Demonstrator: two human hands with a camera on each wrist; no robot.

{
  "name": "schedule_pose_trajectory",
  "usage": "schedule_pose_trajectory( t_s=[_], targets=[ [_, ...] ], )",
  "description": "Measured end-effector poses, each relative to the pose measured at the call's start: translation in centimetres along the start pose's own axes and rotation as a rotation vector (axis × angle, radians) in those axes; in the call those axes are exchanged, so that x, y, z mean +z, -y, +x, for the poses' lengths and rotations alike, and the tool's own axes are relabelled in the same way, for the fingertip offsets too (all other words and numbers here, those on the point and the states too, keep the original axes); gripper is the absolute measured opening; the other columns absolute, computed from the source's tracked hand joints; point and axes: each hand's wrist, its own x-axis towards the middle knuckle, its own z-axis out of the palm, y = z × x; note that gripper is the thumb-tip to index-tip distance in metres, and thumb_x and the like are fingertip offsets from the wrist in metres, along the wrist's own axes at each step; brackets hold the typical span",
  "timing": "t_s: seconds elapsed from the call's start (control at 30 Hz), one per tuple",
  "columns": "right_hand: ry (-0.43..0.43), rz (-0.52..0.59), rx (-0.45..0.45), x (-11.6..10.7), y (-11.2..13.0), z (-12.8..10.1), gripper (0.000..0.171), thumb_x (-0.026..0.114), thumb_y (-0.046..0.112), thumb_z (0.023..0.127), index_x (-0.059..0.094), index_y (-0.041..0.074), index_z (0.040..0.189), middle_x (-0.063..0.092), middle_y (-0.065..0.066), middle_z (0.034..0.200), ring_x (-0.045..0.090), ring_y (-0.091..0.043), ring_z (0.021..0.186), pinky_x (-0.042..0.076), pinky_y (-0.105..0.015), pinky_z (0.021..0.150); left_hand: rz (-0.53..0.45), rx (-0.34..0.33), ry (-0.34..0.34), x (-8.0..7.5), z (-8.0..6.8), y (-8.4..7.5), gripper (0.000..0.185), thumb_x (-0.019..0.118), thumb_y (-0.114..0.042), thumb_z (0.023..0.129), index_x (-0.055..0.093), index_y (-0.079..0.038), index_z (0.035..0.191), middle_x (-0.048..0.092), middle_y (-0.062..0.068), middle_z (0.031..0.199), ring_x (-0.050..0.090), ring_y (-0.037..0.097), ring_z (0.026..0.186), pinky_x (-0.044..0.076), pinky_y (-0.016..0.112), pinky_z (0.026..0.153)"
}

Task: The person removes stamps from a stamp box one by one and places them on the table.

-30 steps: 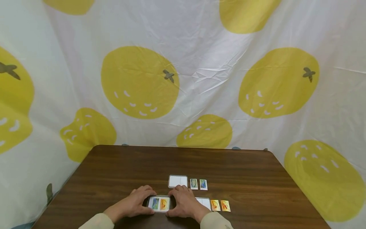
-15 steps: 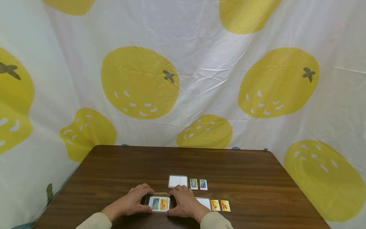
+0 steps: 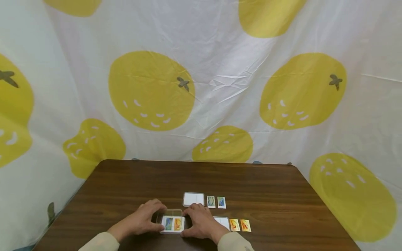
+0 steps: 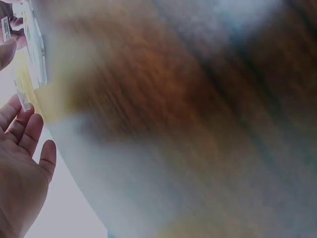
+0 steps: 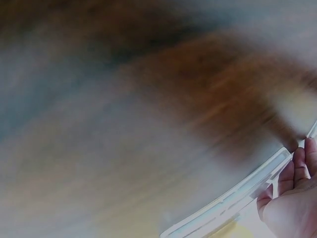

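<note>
In the head view a flat clear plastic case (image 3: 173,231) lies near the table's front edge, with a blue-green and an orange stamp-like picture (image 3: 177,223) side by side on its white insert. My left hand (image 3: 142,219) pinches a clear lid (image 3: 173,212) between thumb and fingers; it stands raised and offset to the far left of the base. In the left wrist view the lid's edge (image 4: 23,99) touches the fingertips. My right hand (image 3: 201,223) grips the case's right side, thumb near and fingers far. Its palm hides part of a second white case (image 3: 223,222).
Two orange picture cards (image 3: 240,225) lie right of the second case. Farther back sit another white case (image 3: 193,199) and two blue-green cards (image 3: 216,202). Behind the brown table (image 3: 267,188) hangs a lemon-print cloth (image 3: 226,104).
My left hand has moved slightly left and away from the base, and the clear lid has come up off the case with it. My right hand has stayed nearly in place.
</note>
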Motion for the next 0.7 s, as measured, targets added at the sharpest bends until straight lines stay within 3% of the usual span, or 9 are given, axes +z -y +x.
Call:
schedule_pose_trajectory(
  t_s=[0.7],
  targets=[
    [0.006, -0.034, 0.009, -0.1, 0.1, -0.1, 0.057, 0.078, 0.057, 0.075, 0.065, 0.025, 0.12, 0.056, 0.004, 0.118, 0.05, -0.018, 0.112, 0.039, -0.042, 0.094, -0.022, 0.012, -0.051, -1.7, -0.9, 0.8, 0.054, 0.083, -0.039, 0.077, 0.063, -0.011, 0.119, 0.055, -0.001, 0.115, 0.052, 0.025, 0.104, 0.037, 0.053, 0.086]
  ],
)
